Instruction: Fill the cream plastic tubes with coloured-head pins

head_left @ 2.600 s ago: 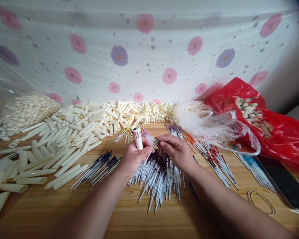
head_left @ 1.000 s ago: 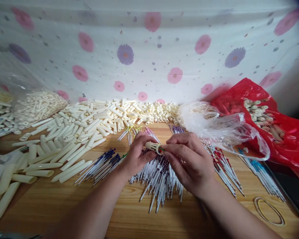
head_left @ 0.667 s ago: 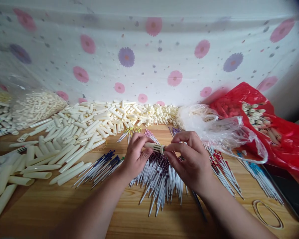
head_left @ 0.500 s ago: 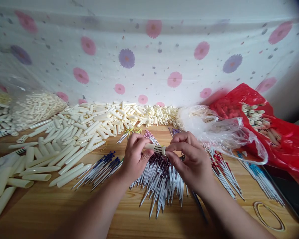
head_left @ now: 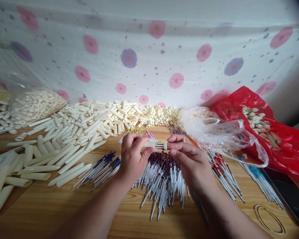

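Note:
A cream plastic pen barrel (head_left: 153, 144) with slots near its right end lies level between my two hands. My left hand (head_left: 134, 156) is wrapped round its left part, thumb below. Coloured bits show through the slots. At the slotted end, my right hand (head_left: 186, 154) has its index fingertip and thumb close together against the end cap; whether it grips the cap or only presses on it I cannot tell. Below both hands, white refills with dark maroon tips (head_left: 161, 179) lie fanned out on the wooden table (head_left: 72, 212).
Cream tubes (head_left: 72, 132) are heaped at the left and back, slotted parts (head_left: 161, 116) behind. Blue-tipped refills (head_left: 99, 171) lie left; red (head_left: 224, 176) and light-blue ones (head_left: 261, 179) right. A clear bag (head_left: 214, 129), red bag (head_left: 286, 139), dark device (head_left: 286, 192) and bands (head_left: 269, 219) stand right.
My right hand has shifted its fingers at the barrel's end, the index finger now straighter. Coloured bits now show in the slots. The view has moved slightly.

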A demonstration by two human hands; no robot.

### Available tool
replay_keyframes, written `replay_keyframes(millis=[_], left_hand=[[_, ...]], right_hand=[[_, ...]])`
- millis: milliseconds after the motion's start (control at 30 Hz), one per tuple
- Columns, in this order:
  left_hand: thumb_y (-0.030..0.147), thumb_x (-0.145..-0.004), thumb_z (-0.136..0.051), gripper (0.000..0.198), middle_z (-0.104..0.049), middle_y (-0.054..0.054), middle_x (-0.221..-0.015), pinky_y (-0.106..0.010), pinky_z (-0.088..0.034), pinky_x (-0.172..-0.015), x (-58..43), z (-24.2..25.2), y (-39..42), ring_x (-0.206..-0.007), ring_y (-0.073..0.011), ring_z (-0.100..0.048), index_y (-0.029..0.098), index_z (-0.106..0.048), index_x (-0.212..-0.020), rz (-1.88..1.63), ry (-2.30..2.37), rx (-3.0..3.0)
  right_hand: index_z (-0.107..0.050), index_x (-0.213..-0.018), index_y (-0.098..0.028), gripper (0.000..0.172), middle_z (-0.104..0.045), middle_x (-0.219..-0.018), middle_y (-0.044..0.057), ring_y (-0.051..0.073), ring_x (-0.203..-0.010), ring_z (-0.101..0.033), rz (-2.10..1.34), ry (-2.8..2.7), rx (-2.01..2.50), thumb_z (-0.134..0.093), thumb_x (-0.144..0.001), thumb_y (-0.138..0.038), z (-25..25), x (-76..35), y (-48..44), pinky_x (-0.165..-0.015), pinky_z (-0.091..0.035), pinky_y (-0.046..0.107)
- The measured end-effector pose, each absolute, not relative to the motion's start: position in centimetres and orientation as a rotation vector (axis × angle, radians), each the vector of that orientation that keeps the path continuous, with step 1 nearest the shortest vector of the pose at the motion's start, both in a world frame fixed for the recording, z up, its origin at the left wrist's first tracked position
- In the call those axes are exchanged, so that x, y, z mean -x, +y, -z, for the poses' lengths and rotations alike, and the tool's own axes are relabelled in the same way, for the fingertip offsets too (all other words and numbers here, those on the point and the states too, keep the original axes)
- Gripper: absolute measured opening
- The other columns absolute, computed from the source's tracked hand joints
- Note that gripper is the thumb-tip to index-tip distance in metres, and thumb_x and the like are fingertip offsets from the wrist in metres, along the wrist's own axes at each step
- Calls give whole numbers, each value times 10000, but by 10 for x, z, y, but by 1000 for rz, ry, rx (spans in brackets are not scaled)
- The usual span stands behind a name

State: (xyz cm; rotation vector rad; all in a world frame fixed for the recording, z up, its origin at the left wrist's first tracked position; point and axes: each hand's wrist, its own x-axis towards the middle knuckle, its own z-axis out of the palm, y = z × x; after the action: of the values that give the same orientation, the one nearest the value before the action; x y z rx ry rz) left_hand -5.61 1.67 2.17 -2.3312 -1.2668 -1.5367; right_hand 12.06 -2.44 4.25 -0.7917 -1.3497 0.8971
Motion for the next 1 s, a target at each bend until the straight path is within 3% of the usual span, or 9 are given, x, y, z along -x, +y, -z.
replay_keyframes(millis=[133, 300, 367, 533, 700, 800, 1000], left_hand=[[531, -872, -433, 346, -449, -45, -914, -351, -416, -746, 56, -22, 16, -860, -213, -469, 230, -597, -910, 1518, -1272, 2263], [532, -853, -474, 353, -459, -48, -888, -356, -408, -734, 55, -28, 11, -828, -214, -466, 213, -622, -882, 1487, -1256, 2205], [518, -851, -496, 339, -471, -49, -887, -350, -412, -736, 57, -35, 8, -838, -214, -478, 208, -631, -879, 1527, -1285, 2242], [534, -874, -452, 388, -493, -27, -778, -279, -398, -626, 87, -57, 0, -709, -167, -475, 182, -578, -767, 1895, -1593, 2383], [566, -871, -425, 393, -501, -6, -713, -260, -385, -601, 147, -41, -20, -636, -148, -452, 204, -573, -835, 2389, -1909, 2234], [592, -849, -441, 423, -448, 2, -665, -257, -380, -604, 173, -14, -41, -630, -151, -425, 193, -581, -850, 2365, -2030, 2126], [591, -840, -451, 430, -492, -10, -697, -260, -419, -651, 193, 20, -66, -693, -165, -468, 181, -577, -866, 2293, -2229, 2021]], right_hand=[[-737, -877, -293, 115, -568, -1056, 36, 180, -1014, -540, -961, -1309, 795, -666, -791, -265, -45, -122, -26, -850, -456, 365], [-703, -722, -232, 41, -566, -918, 17, 139, -832, -559, -950, -1171, 830, -723, -711, -266, -51, -109, -26, -714, -472, 299], [-688, -696, -222, 52, -572, -888, 14, 140, -834, -560, -901, -1199, 840, -719, -712, -259, -58, -106, -25, -735, -473, 307], [-694, -899, -241, 129, -653, -908, 20, 139, -856, -607, -940, -1328, 756, -634, -808, -311, -73, -105, -16, -823, -485, 354], [-679, -916, -148, 161, -680, -854, 47, 118, -768, -623, -749, -2111, 960, -546, -858, -218, -56, -78, 19, -708, -491, 263], [-707, -907, -145, 175, -696, -871, 59, 123, -787, -627, -587, -2546, 963, -543, -845, -140, -34, -49, 41, -718, -464, 228], [-735, -884, -184, 197, -705, -889, 70, 181, -853, -622, -430, -2782, 1003, -552, -826, -139, -9, 0, 72, -728, -421, 244]])
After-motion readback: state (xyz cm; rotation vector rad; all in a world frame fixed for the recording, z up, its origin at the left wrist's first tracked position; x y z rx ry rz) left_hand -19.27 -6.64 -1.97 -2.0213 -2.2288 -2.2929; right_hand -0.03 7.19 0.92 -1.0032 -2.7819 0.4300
